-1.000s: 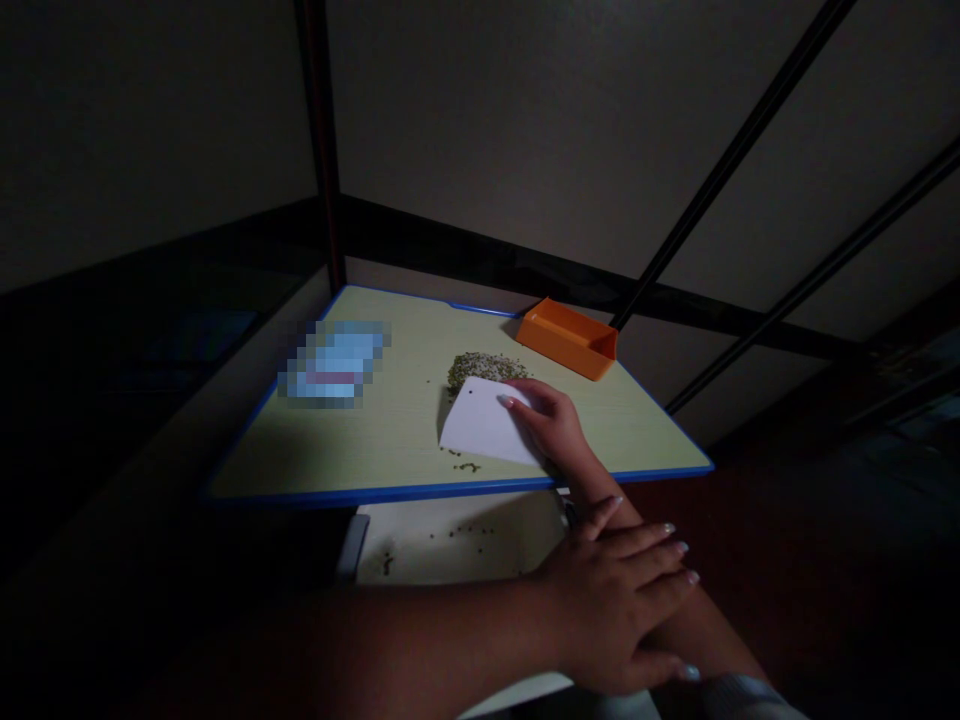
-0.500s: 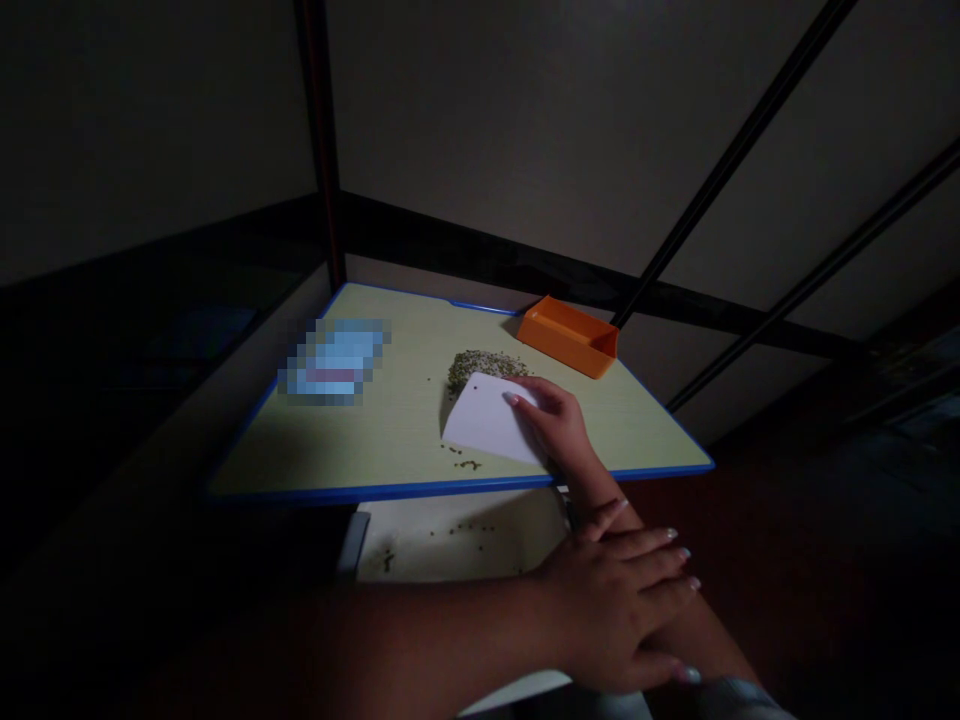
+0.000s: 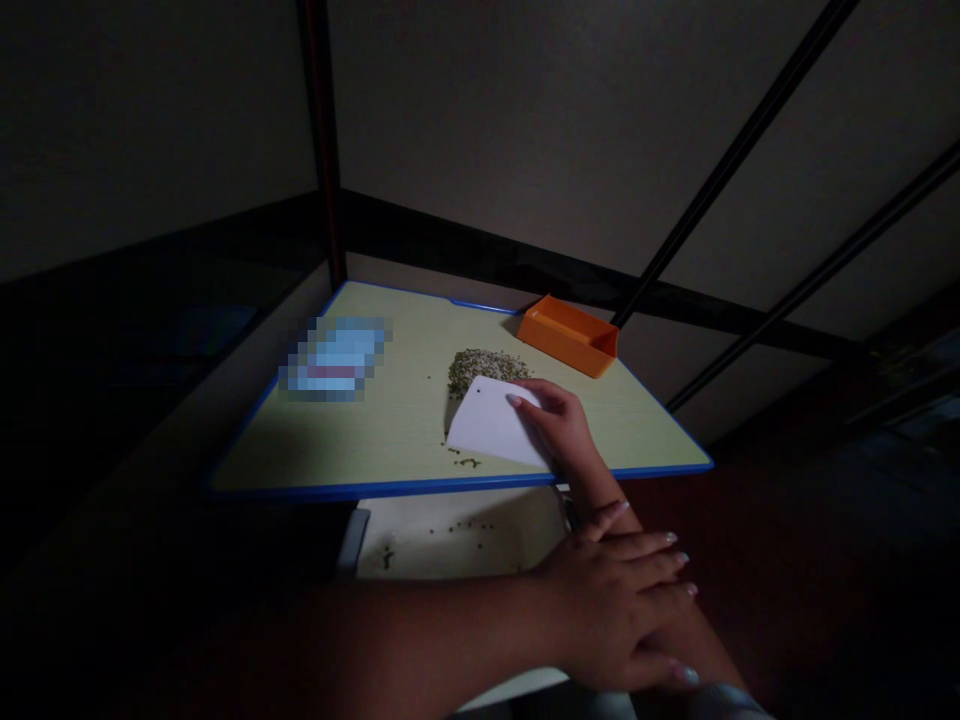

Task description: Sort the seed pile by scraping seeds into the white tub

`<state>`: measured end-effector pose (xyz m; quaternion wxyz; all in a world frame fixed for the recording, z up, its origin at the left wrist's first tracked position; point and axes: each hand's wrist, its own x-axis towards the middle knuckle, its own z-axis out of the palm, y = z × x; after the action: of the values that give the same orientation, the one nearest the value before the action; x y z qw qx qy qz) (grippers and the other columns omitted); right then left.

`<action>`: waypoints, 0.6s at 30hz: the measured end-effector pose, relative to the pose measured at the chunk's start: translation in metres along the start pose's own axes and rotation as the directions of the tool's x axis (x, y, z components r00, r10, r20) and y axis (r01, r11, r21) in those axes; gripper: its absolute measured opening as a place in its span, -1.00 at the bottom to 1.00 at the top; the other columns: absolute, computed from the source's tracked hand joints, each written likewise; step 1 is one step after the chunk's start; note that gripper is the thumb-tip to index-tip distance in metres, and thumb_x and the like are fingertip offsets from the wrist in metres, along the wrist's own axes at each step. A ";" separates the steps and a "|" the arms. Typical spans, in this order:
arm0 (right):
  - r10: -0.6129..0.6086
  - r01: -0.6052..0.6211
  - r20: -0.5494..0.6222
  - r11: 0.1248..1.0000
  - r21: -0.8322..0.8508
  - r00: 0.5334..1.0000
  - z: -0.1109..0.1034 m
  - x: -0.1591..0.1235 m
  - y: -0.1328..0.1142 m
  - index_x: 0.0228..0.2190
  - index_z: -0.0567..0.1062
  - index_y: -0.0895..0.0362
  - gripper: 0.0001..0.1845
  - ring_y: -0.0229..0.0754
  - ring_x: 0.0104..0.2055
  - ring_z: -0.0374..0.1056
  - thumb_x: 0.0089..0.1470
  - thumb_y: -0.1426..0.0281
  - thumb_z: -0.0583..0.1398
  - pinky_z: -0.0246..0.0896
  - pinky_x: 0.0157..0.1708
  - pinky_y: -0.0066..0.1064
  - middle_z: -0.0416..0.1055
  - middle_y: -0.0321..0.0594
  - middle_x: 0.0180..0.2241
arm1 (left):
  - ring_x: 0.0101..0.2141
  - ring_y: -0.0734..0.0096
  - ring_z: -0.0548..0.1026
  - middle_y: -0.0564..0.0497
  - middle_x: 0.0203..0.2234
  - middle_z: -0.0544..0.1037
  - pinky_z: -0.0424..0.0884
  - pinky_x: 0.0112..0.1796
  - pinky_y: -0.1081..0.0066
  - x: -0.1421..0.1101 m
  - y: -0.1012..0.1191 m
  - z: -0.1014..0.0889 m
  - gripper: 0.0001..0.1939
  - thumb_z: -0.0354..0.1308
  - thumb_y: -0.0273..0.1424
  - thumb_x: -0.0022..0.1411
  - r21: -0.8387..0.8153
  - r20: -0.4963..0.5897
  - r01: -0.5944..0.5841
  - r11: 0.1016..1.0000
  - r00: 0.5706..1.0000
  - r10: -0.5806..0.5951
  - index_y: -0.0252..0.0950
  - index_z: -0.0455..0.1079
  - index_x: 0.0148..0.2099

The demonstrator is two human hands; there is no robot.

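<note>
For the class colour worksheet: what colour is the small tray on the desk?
Orange; the plastic tray shows best in the head view.

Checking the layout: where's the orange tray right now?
In the head view, the orange tray sits on the desk's far edge, right of the seed pile, beyond the right hand.
</note>
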<state>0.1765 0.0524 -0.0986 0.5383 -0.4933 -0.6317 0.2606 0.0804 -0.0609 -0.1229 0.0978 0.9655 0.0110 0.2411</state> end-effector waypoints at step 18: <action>-0.122 0.125 0.055 0.991 -0.055 0.991 0.010 0.003 0.000 -0.19 0.62 0.04 -0.69 -0.09 -0.02 0.46 0.00 0.23 0.31 0.29 0.06 -0.20 0.58 -0.18 -0.10 | 0.34 0.28 -0.03 -0.08 0.30 0.17 -0.31 0.31 -0.02 -0.002 -0.002 0.008 -0.38 -0.16 -0.05 0.39 -0.014 -0.069 0.017 1.000 0.997 -0.018 -0.36 0.08 0.32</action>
<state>0.1671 0.0577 -0.1003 0.5222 -0.4620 -0.6820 0.2207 0.0830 -0.0608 -0.1314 0.1058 0.9557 0.0213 0.2737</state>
